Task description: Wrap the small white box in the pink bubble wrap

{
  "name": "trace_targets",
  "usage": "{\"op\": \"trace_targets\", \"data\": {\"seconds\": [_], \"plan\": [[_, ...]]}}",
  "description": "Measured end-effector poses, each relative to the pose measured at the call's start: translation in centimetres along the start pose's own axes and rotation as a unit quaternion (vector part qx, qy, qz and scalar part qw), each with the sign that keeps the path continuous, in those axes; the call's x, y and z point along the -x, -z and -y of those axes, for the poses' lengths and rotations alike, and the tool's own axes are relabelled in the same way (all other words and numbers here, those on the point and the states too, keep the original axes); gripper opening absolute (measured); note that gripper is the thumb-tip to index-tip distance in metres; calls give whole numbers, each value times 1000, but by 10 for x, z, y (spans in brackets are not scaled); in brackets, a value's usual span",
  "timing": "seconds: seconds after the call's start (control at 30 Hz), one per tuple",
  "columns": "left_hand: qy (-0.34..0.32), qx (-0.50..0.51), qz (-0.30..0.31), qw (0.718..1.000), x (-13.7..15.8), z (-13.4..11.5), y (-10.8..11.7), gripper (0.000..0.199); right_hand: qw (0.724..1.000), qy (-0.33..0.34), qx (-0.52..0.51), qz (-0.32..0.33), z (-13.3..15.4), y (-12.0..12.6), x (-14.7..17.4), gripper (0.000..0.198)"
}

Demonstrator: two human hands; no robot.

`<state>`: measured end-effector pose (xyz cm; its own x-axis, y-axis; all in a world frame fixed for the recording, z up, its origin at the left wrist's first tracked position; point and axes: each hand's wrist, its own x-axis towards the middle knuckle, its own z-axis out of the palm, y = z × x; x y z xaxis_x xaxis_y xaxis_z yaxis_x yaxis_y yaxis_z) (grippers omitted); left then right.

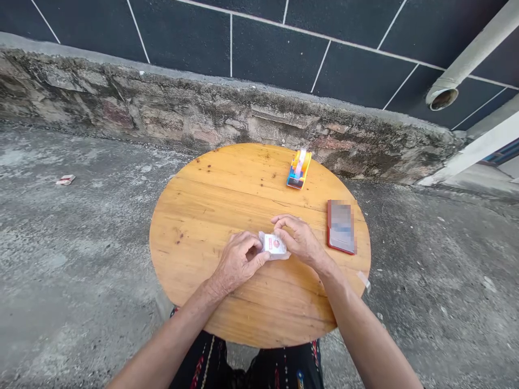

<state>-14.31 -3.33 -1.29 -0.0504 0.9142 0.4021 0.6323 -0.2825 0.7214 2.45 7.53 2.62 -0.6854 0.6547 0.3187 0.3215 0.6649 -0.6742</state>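
Note:
A small white box (pixel 272 245) with red print, in a clear plastic wrapping, rests on the round wooden table between my hands. My left hand (pixel 243 256) grips its left side, thumb along the near edge and fingers curled behind. From the right, my right hand (pixel 298 240) has its thumb and fingertips closed on the wrapping at the box's right side. What exactly the right fingertips pinch is partly hidden.
A yellow and blue tape dispenser (pixel 299 170) stands at the table's (pixel 194 210) far right. Toward the right edge lies a red-framed flat object (pixel 341 227), its face blurred. A clear strip (pixel 364 281) hangs off the right rim. A stone wall base (pixel 162 116) runs behind.

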Motion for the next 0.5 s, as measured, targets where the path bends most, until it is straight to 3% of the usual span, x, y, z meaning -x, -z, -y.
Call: {"op": "trace_targets", "data": {"seconds": [0.23,0.5], "plan": [[-1,-6,-1,1000,0,-1,0,13,999,-28,-23,13,-1,1,-9,12],[-15,6,-4,1000,-2,-4,1,10,993,-86,-82,-21,-16,-7,-12,12]]}}
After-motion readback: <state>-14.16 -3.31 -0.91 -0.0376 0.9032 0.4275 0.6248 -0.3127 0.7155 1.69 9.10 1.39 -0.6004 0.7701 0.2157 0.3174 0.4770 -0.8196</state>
